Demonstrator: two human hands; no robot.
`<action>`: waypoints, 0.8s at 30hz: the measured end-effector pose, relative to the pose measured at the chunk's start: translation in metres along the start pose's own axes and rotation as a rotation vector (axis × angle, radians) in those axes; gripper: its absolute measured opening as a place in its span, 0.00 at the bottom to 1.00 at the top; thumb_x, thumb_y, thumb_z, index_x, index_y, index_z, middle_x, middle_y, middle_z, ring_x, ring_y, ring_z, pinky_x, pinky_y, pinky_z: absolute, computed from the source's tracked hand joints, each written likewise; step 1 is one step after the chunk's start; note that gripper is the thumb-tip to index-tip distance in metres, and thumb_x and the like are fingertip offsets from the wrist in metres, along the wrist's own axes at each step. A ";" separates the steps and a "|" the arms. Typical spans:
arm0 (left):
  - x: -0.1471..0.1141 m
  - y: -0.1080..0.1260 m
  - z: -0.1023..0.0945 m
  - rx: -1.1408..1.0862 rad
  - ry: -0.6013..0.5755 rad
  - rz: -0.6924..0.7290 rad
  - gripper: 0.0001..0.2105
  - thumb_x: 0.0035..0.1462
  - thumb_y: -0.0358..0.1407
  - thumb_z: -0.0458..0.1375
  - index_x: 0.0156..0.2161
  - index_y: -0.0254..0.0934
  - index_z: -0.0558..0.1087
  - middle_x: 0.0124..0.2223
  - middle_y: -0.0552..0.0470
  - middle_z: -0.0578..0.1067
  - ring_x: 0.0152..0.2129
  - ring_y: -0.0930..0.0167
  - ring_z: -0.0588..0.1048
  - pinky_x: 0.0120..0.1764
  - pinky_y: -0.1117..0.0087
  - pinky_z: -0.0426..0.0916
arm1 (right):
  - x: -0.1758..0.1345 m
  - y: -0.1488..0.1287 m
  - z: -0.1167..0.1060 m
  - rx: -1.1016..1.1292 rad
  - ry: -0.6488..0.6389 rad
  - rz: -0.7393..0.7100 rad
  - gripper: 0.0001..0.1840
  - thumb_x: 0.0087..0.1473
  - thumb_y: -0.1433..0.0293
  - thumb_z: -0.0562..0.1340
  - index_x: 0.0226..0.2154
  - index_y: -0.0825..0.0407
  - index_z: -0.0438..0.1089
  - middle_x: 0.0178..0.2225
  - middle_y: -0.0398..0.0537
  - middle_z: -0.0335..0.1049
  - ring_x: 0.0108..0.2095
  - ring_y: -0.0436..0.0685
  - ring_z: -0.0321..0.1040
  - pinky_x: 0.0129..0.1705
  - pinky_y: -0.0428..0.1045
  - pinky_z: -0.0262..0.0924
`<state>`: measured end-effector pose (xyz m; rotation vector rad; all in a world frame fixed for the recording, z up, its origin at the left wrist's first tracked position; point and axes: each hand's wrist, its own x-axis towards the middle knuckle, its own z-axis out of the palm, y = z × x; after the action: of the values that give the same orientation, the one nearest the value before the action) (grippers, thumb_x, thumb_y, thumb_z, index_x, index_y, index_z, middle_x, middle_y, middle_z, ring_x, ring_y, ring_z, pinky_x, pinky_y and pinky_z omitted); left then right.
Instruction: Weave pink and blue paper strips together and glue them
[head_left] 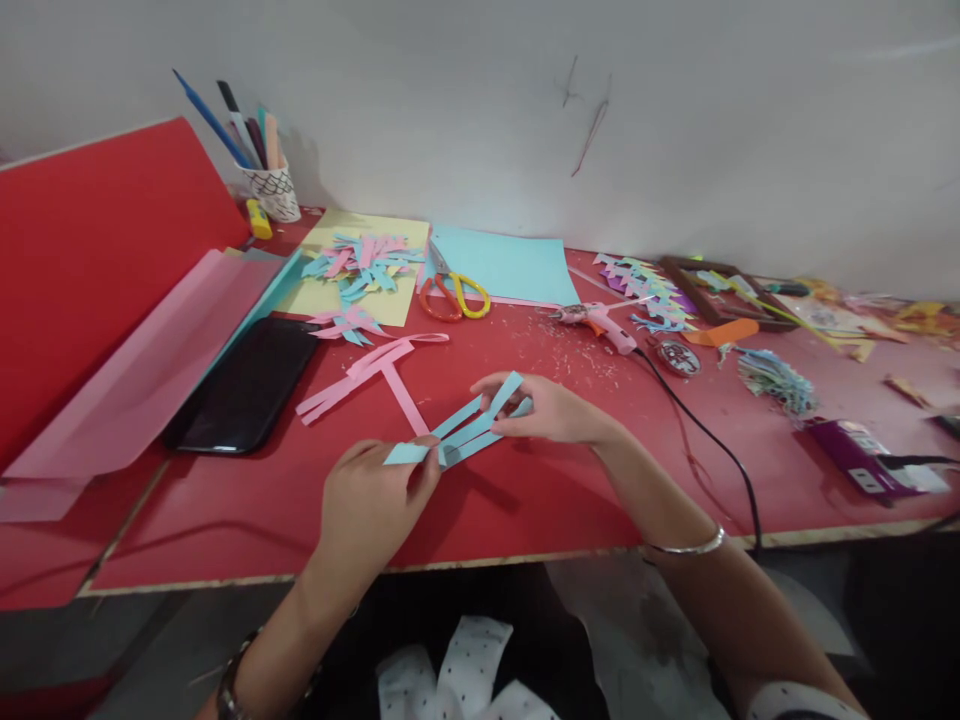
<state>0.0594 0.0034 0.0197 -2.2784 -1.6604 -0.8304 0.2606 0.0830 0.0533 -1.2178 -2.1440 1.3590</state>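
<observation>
- Holding light-blue paper strips (472, 432) between 2 hands, raised just above the front part of the red table (495, 530).
- Clamped together on the strips' left end: thumb and forefinger of the left hand (379, 495), right beside a crossing or fold.
- Curled around the opposite ends: thumb and fingers of the right hand (551, 408), partly hidden behind the paper — impossible to tell whether pinching firmly or just guiding.
- Seemingly in the middle of folding or interlacing the strips, judging by the crossed lengths and the short end poking out past the left thumb.
- Probably calling next for a steady left pinch and a gentle right-hand pull or tuck, without creasing or tearing thin paper.
- Close behind the left fingers: joined pink strips (403, 397), easy to snag or drag along.
- Farther back: a heap of cut pieces (367, 262) on a yellow sheet (375, 224), then scissors (448, 273) beside a blue sheet (510, 265).
- Toward the right: a pink glue gun (611, 330), with a black cord (697, 418) running to the table edge near the right forearm — worth avoiding.
- Off to the left: a dark phone (251, 385), well clear of the strips.
</observation>
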 end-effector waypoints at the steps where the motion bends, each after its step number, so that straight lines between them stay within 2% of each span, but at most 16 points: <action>1: 0.000 0.000 0.000 0.001 0.000 0.002 0.20 0.59 0.36 0.43 0.27 0.38 0.78 0.14 0.51 0.71 0.14 0.71 0.69 0.22 0.72 0.58 | 0.000 -0.002 -0.001 -0.073 -0.022 -0.013 0.22 0.43 0.69 0.62 0.44 0.53 0.65 0.37 0.46 0.69 0.33 0.49 0.67 0.35 0.46 0.63; 4: -0.001 0.000 0.001 0.003 -0.013 0.000 0.20 0.59 0.37 0.43 0.28 0.37 0.78 0.15 0.51 0.71 0.15 0.71 0.69 0.22 0.72 0.58 | 0.000 -0.008 -0.006 -0.277 -0.029 -0.098 0.25 0.42 0.72 0.62 0.46 0.51 0.64 0.42 0.48 0.68 0.39 0.53 0.66 0.40 0.49 0.62; 7: -0.001 0.000 0.001 -0.015 -0.012 -0.004 0.20 0.59 0.37 0.43 0.28 0.37 0.77 0.15 0.51 0.71 0.15 0.71 0.69 0.23 0.72 0.58 | 0.001 -0.010 -0.010 -0.349 -0.001 -0.123 0.20 0.43 0.73 0.60 0.43 0.52 0.67 0.40 0.48 0.69 0.41 0.54 0.66 0.42 0.49 0.61; 9: -0.001 0.000 0.001 -0.022 0.002 0.003 0.20 0.59 0.36 0.43 0.28 0.37 0.77 0.15 0.51 0.71 0.15 0.70 0.70 0.23 0.72 0.59 | 0.001 -0.009 -0.012 -0.297 -0.011 -0.094 0.14 0.45 0.73 0.58 0.38 0.53 0.69 0.36 0.47 0.71 0.38 0.52 0.67 0.40 0.48 0.61; 12: -0.001 0.000 0.001 -0.012 0.002 0.010 0.20 0.59 0.36 0.44 0.28 0.38 0.77 0.16 0.50 0.72 0.16 0.70 0.70 0.23 0.72 0.58 | 0.003 -0.004 -0.010 -0.096 -0.012 -0.044 0.09 0.45 0.70 0.59 0.33 0.54 0.70 0.32 0.44 0.71 0.33 0.50 0.68 0.35 0.45 0.61; 16: -0.001 0.000 0.000 0.000 -0.040 -0.020 0.20 0.59 0.37 0.42 0.29 0.38 0.77 0.16 0.50 0.72 0.16 0.70 0.70 0.23 0.72 0.58 | 0.003 0.003 -0.009 0.135 0.005 -0.059 0.17 0.42 0.65 0.62 0.37 0.54 0.69 0.34 0.43 0.70 0.30 0.47 0.65 0.31 0.43 0.60; 20: 0.000 0.000 0.000 -0.013 -0.044 -0.026 0.21 0.59 0.38 0.43 0.29 0.38 0.78 0.15 0.51 0.71 0.15 0.70 0.70 0.23 0.72 0.59 | 0.001 0.002 -0.009 0.026 -0.155 -0.065 0.21 0.42 0.67 0.63 0.43 0.52 0.68 0.37 0.43 0.69 0.28 0.46 0.63 0.31 0.43 0.60; 22: 0.001 0.000 -0.001 -0.021 -0.032 -0.008 0.20 0.58 0.37 0.43 0.29 0.38 0.78 0.15 0.51 0.71 0.15 0.70 0.70 0.23 0.72 0.59 | 0.001 -0.002 -0.010 -0.047 -0.208 -0.076 0.18 0.44 0.69 0.62 0.41 0.51 0.69 0.36 0.43 0.69 0.30 0.47 0.64 0.33 0.43 0.60; 24: 0.001 0.001 -0.001 -0.014 -0.013 0.016 0.19 0.58 0.36 0.43 0.30 0.38 0.78 0.15 0.51 0.71 0.15 0.70 0.70 0.23 0.72 0.59 | 0.000 -0.005 -0.011 -0.102 -0.191 -0.106 0.13 0.45 0.71 0.61 0.37 0.52 0.71 0.37 0.44 0.70 0.34 0.48 0.65 0.37 0.44 0.61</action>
<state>0.0599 0.0036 0.0206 -2.3078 -1.6452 -0.8274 0.2646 0.0884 0.0631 -1.0290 -2.3987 1.3855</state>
